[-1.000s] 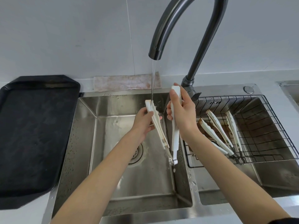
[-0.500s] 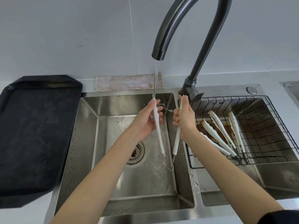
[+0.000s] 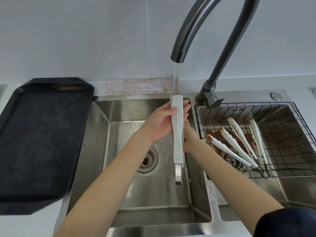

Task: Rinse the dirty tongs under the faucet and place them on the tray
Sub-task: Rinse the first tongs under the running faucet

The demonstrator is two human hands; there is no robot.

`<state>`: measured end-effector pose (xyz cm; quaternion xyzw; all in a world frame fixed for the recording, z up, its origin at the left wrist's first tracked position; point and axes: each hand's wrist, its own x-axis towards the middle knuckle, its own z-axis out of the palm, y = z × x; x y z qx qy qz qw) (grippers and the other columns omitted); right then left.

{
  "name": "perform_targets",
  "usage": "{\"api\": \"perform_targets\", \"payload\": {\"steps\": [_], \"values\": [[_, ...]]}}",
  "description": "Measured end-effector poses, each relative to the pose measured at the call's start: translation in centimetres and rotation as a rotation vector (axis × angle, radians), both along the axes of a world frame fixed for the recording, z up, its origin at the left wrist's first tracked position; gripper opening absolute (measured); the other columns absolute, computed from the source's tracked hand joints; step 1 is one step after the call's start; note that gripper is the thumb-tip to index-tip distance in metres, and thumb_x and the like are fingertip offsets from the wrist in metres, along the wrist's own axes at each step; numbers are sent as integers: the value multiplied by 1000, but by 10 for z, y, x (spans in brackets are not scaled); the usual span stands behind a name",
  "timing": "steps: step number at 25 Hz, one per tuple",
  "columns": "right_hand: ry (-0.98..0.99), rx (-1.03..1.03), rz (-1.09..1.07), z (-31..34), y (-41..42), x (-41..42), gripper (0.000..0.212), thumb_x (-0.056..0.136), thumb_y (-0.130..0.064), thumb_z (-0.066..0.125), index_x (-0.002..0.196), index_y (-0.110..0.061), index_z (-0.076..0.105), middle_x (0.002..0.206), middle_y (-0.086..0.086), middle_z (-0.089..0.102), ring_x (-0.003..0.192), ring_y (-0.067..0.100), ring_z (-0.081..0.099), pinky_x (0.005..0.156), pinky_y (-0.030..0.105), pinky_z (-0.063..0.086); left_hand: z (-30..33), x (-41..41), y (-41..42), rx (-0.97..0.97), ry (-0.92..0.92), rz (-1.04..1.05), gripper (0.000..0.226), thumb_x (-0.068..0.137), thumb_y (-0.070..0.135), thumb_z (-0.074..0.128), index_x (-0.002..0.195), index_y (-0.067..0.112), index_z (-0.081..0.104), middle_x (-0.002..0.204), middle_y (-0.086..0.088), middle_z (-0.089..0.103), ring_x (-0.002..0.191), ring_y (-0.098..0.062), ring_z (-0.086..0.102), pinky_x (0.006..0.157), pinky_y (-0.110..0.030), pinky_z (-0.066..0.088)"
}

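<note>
A pair of white tongs [image 3: 177, 130] stands almost upright over the left sink basin, arms pressed together, metal hinge end pointing down. Water from the dark curved faucet [image 3: 177, 53] lands on its top end. My left hand [image 3: 160, 124] grips the upper part from the left, thumb on the front. My right hand [image 3: 189, 135] holds it from behind, mostly hidden by the tongs. Two more dirty white tongs [image 3: 239, 144] with brown stains lie in the wire basket [image 3: 290, 175] in the right basin. A black tray [image 3: 39, 139] sits on the counter at the left.
The left sink [image 3: 153, 199] is wet, with a round drain [image 3: 147, 159]. A stained cloth [image 3: 142, 86] lies along the wall behind it. The faucet base [image 3: 207, 96] stands between the two basins. A round button [image 3: 276, 96] sits on the sink's back rim.
The tongs' arms, held apart one in each hand before, are now pressed together. Both hands have come together on the closed tongs under the stream.
</note>
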<state>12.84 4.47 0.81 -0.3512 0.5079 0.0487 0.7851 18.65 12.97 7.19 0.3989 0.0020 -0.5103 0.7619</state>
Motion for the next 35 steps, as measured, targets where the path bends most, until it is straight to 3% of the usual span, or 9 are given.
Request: {"api": "perform_targets", "payload": {"steps": [1,4,8,13,15,18,23,27,35], "values": [[-14,15,-25,2,-1,1,57,96,-52,30,124,-7,51,89,4,62,76,21,63,65,29,53,-1,0,-1,72,1,34,25,95,4,41,115,4,56,93,-2,68,76,-9,69,69,-22,59],[-76,75,-84,8,1,3,53,97,-49,28,121,-8,53,70,4,54,46,11,49,39,18,40,-2,0,-7,307,-65,110,19,94,26,49,91,11,60,69,1,63,56,-8,58,49,-20,50],[-153,92,-121,12,6,4,49,97,-48,27,118,-13,54,70,2,53,53,10,43,40,16,38,3,-7,-12,582,-222,175,45,92,50,41,70,13,56,53,0,49,39,-9,43,40,-16,41],[-245,-193,-112,33,7,5,15,96,-32,45,96,-23,57,72,0,50,56,8,47,55,20,45,-11,2,-1,640,-326,258,47,95,52,27,87,13,52,62,1,44,50,-10,43,47,-20,40],[-325,-280,-75,41,11,5,17,95,-26,49,110,-21,56,72,-1,50,57,8,49,60,20,48,-19,8,5,690,-372,322,48,97,47,20,100,11,51,63,1,41,54,-12,41,52,-23,36],[-416,-378,68,57,20,8,31,94,-26,52,124,-20,52,76,-4,56,57,7,49,62,21,47,-22,14,17,696,-381,413,38,99,39,15,110,16,44,70,-2,50,61,-14,51,55,-25,44],[-436,-628,157,78,21,13,7,90,-31,57,95,-26,55,65,-7,54,51,3,49,54,15,46,-27,18,32,586,-257,387,33,100,19,21,112,4,48,94,-12,63,75,-15,63,70,-32,52],[-389,-768,116,82,20,19,19,89,-39,56,78,-25,49,55,-7,48,38,2,44,46,19,41,-39,6,32,475,-172,167,39,99,14,25,131,1,44,115,-12,61,88,-18,65,86,-40,51],[-485,-816,117,84,5,0,27,101,-24,30,82,-21,48,57,0,47,38,3,43,42,18,38,-33,-5,18,350,-203,13,26,95,2,42,115,16,49,105,-4,61,85,-18,66,63,-32,59]]}}
